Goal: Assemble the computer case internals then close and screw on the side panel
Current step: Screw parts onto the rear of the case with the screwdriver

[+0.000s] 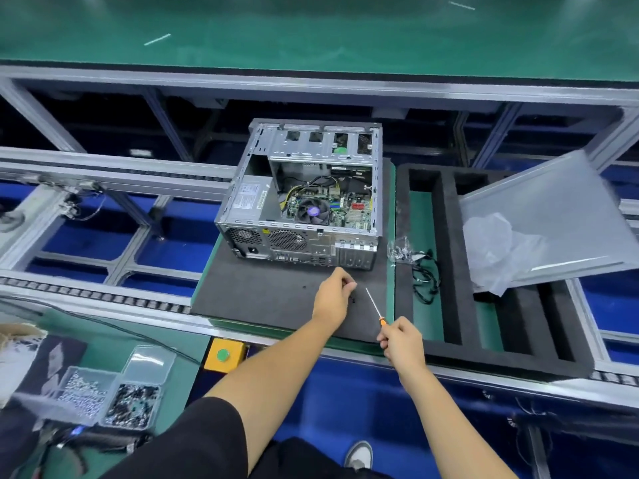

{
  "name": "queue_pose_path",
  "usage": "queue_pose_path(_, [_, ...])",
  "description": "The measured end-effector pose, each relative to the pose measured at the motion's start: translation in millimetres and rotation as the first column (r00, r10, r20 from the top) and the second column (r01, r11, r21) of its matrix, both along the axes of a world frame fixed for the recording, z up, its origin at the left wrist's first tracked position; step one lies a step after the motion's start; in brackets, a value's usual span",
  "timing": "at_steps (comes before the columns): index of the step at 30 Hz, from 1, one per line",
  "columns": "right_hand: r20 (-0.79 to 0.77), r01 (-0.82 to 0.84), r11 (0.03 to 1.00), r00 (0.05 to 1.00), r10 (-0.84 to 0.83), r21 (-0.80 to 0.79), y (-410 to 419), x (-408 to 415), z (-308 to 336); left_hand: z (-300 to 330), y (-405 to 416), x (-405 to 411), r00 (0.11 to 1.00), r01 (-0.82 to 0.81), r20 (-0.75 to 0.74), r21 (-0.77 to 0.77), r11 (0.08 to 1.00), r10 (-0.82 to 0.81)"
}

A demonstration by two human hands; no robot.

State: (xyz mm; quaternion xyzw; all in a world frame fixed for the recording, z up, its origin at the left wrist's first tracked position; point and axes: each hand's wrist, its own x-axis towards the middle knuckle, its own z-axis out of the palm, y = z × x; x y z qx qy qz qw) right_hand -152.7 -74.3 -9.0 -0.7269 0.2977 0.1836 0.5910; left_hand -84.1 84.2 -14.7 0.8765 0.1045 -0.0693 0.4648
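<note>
Two screw bins (114, 392) left, cables (423, 278) beside case (301, 195).

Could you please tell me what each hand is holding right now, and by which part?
The right hand grips the screwdriver by its orange handle. The left hand has curled fingers over the foam mat; whether it pinches anything cannot be told.

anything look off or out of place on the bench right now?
The side panel lies skewed across the foam tray, overhanging its far right edge, with crumpled plastic film on it. A cable and a small bag of parts lie loose beside the open case. Nothing looks damaged.
</note>
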Motion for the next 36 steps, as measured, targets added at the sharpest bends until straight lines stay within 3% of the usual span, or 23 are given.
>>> queue_pose_path(3, [0.054, -0.048, 0.998, 0.997, 0.046, 0.037, 4.1, 2.3, 4.4, 3.0, 4.2, -5.2, 0.979, -0.198, -0.020, -0.291, 0.936, 0.201])
queue_pose_path(7, [0.100, -0.128, 0.991, 0.987, 0.123, 0.045, 13.4, 5.0, 9.5, 1.5, 6.9, -16.9, 0.918, -0.386, -0.171, -0.596, 0.704, 0.359])
queue_pose_path(10, [0.113, -0.194, 0.981, 0.975, 0.189, 0.027, 21.6, 5.5, 11.9, 1.1, 10.8, -26.0, 0.856, -0.493, -0.287, -0.702, 0.513, 0.430])
queue_pose_path(15, [0.157, -0.280, 0.960, 0.949, 0.273, 0.024, 36.9, 6.8, 17.3, 4.3, 26.8, -38.9, 0.852, -0.477, -0.311, -0.793, 0.379, 0.421])
queue_pose_path(24, [0.168, -0.366, 0.930, 0.915, 0.367, -0.038, 84.2, 16.8, 21.3, 11.6, 83.3, -36.9, 0.831, -0.448, -0.252, -0.832, 0.328, 0.495])
queue_pose_path(28, [0.183, -0.335, 0.942, 0.926, 0.330, -0.007, 106.5, 19.5, 22.2, 12.8, 107.8, -28.1, 0.864, -0.423, -0.264, -0.841, 0.336, 0.428])
queue_pose_path(32, [0.171, -0.304, 0.953, 0.939, 0.299, 0.004, 137.2, 20.8, 23.6, 9.0, 130.6, -20.0, 0.844, -0.474, -0.348, -0.841, 0.262, 0.408])
queue_pose_path(36, [0.062, -0.182, 0.971, 0.983, 0.175, 0.155, 176.0, 19.4, 24.0, 6.8, 147.4, -5.0, 0.835, -0.499, -0.395, -0.837, 0.223, 0.384])
